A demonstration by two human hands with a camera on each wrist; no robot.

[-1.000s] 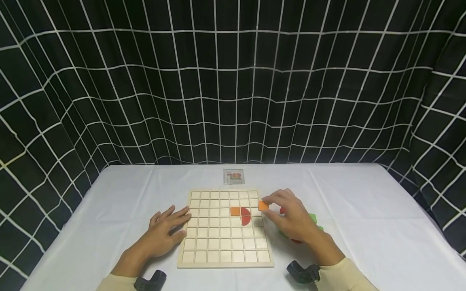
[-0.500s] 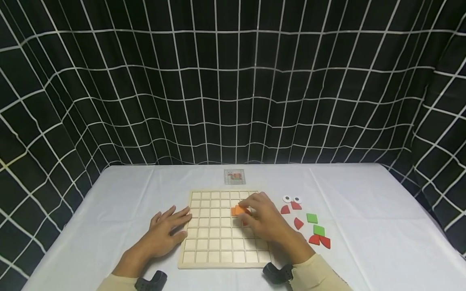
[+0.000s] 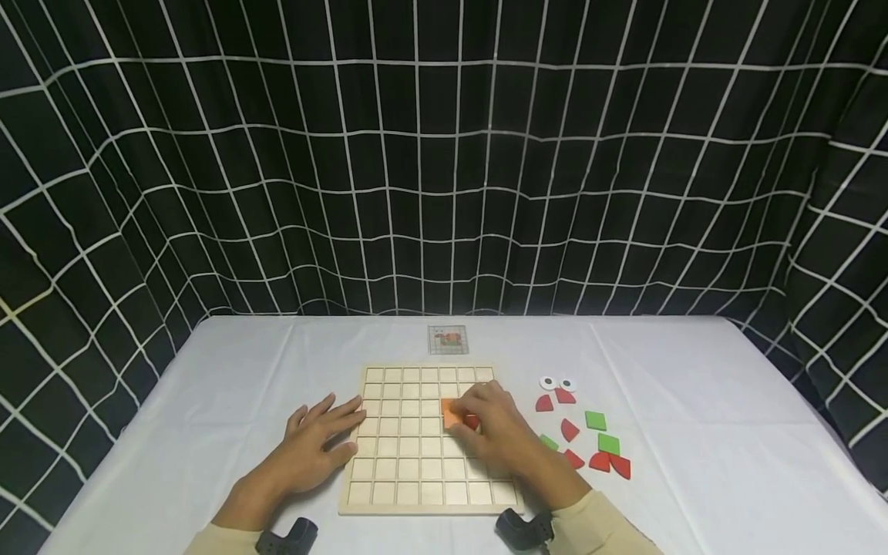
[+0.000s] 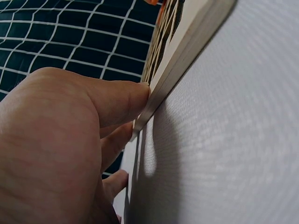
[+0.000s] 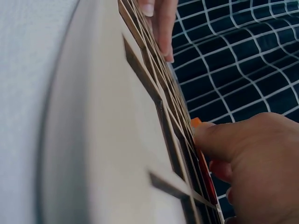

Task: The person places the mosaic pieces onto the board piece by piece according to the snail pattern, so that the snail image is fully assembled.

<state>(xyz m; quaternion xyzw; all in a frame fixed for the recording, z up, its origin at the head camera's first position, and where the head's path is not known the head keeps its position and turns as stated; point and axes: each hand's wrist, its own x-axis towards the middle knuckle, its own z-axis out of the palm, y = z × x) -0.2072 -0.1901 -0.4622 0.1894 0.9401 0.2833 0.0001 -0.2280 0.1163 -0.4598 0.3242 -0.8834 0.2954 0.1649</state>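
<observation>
My right hand (image 3: 498,433) is over the wooden grid board (image 3: 395,468) and pinches an orange square tile (image 3: 452,418) between thumb and fingers. That tile sits at a cell just below another orange tile (image 3: 446,404), which lies in the board. A red quarter-circle piece (image 3: 472,422) shows beside the fingertips, partly covered by the hand. From the right wrist view, only a corner of orange (image 5: 195,122) sticks out past the thumb. My left hand (image 3: 315,443) rests along the board's left edge with fingers extended, thumb (image 4: 124,98) touching the rim.
Right of the board lie green square tiles (image 3: 608,444), several red quarter-circles (image 3: 570,429) and two round eye pieces (image 3: 548,383). A small picture card (image 3: 448,339) lies behind the board on the white-covered table (image 3: 250,362). A black curtain with white grid lines (image 3: 444,154) hangs behind.
My right hand has carried the orange tile leftward from the board's right edge, then slightly toward me, to below the other orange tile. The left hand has stayed in place.
</observation>
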